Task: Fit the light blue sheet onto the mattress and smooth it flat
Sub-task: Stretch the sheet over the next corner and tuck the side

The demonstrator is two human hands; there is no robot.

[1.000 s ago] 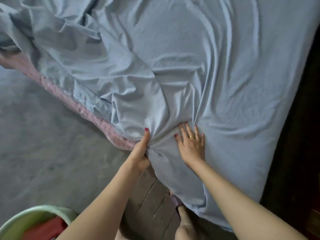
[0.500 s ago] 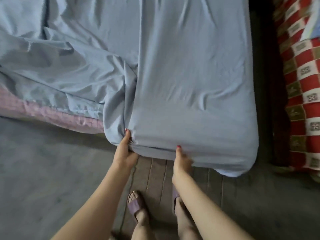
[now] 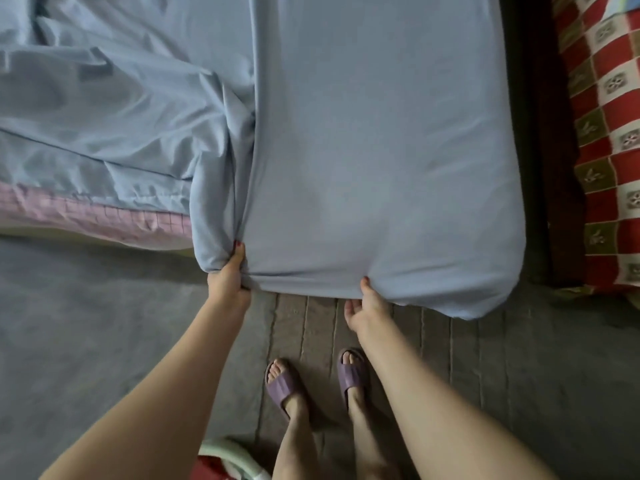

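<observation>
The light blue sheet (image 3: 374, 140) covers the mattress end nearest me, stretched fairly flat on the right and bunched in folds on the left. The mattress (image 3: 104, 218) shows as a pink checked strip along its left side, below the loose sheet. My left hand (image 3: 228, 277) grips a gathered bunch of sheet at the near left corner. My right hand (image 3: 367, 306) holds the sheet's lower edge at the middle of the mattress end, thumb on top and fingers tucked under.
A red, white and olive patterned blanket (image 3: 609, 140) lies on the right past a dark gap. A pale green basin (image 3: 239, 459) with red cloth sits by my feet in purple slippers (image 3: 351, 372). Grey floor stretches left.
My hands went from pressing on top of the sheet to gripping its edge at the mattress end. The right part of the sheet is now pulled tauter and smoother.
</observation>
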